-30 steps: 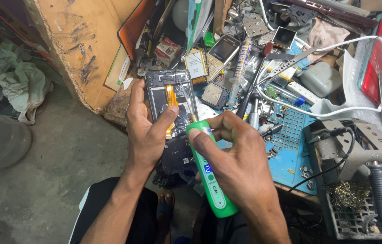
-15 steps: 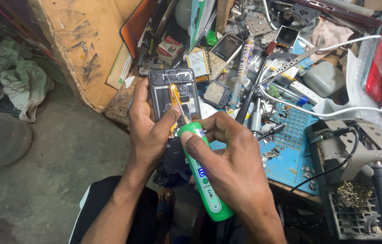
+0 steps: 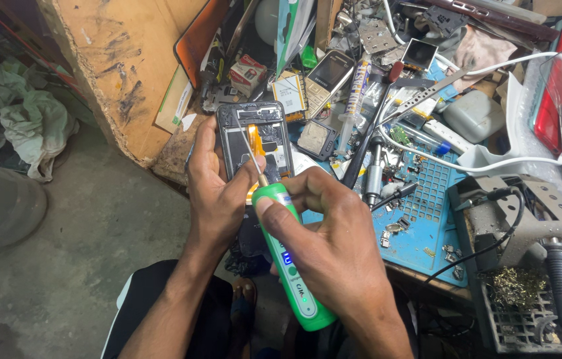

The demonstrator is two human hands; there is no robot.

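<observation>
The left hand grips an opened phone from its nine o'clock side, fingers closed around the edge and the thumb lying over the lower part. The lower end of the phone is hidden behind both hands. The right hand pinches a green electric screwdriver between thumb and fingers; its thin metal tip points toward eleven o'clock into the phone's inner frame, beside an orange flex strip. The exact screw under the tip is too small to see. At three o'clock from the phone lies a blue work mat with small parts. A soldering stand at four o'clock is partly cut off.
</observation>
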